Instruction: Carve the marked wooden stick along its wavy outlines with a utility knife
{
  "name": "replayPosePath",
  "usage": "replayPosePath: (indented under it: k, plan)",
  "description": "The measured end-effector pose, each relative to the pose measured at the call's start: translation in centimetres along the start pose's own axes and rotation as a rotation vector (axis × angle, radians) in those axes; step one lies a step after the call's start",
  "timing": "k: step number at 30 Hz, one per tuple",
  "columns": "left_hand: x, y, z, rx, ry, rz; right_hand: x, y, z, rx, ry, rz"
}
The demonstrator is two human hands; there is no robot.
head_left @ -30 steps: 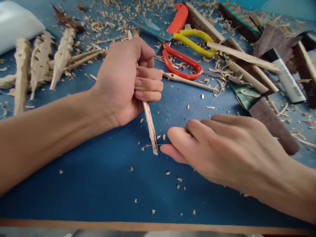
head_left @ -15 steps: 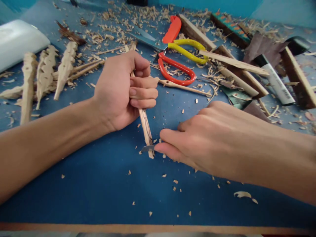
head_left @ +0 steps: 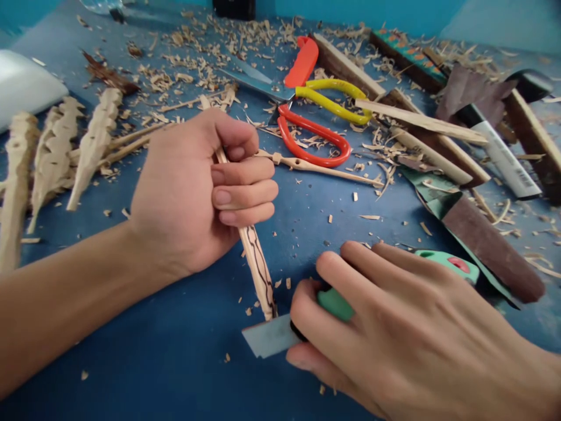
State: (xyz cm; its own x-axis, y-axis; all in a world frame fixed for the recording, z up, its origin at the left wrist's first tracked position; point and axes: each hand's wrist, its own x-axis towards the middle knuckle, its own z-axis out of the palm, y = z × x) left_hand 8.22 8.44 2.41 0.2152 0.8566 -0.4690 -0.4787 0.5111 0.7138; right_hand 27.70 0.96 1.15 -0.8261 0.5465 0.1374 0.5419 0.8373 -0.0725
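My left hand [head_left: 197, 187] is closed around a slim wooden stick [head_left: 258, 266] with dark curved lines drawn on it. The stick slants down toward me, its lower end near the blue surface. My right hand [head_left: 385, 321] grips a green-handled knife [head_left: 335, 304], whose wide flat blade [head_left: 269, 336] points left. That blade lies at the stick's lower tip; whether they touch is hard to tell. Beyond my left hand lies a thin carved stick [head_left: 324, 169] with a small hole.
Scissors with red and yellow handles [head_left: 313, 143] lie open behind my hands. Carved wooden pieces [head_left: 94, 143] rest at the left. Wood blocks, a white marker [head_left: 504, 155], sandpaper [head_left: 491, 242] and many shavings [head_left: 175, 79] spread over the back and right.
The knife has come off the stick's end toward me, showing more blade and its green handle. My right hand has moved nearer and turned. The view has shifted slightly.
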Motion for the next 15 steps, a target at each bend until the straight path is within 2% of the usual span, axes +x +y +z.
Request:
replayPosePath:
  k: [5, 11, 15]
  plan:
    - [0.04, 0.07, 0.22, 0.020, 0.039, -0.005, 0.01, 0.22, 0.25, 0.027, -0.011, 0.003]
    - [-0.04, 0.11, 0.13, 0.057, 0.006, 0.009, 0.15, 0.13, 0.24, 0.032, 0.003, 0.011]
    - [-0.10, -0.13, -0.04, 0.051, -0.001, 0.008, 0.39, -0.20, -0.01, 0.056, -0.042, 0.033]
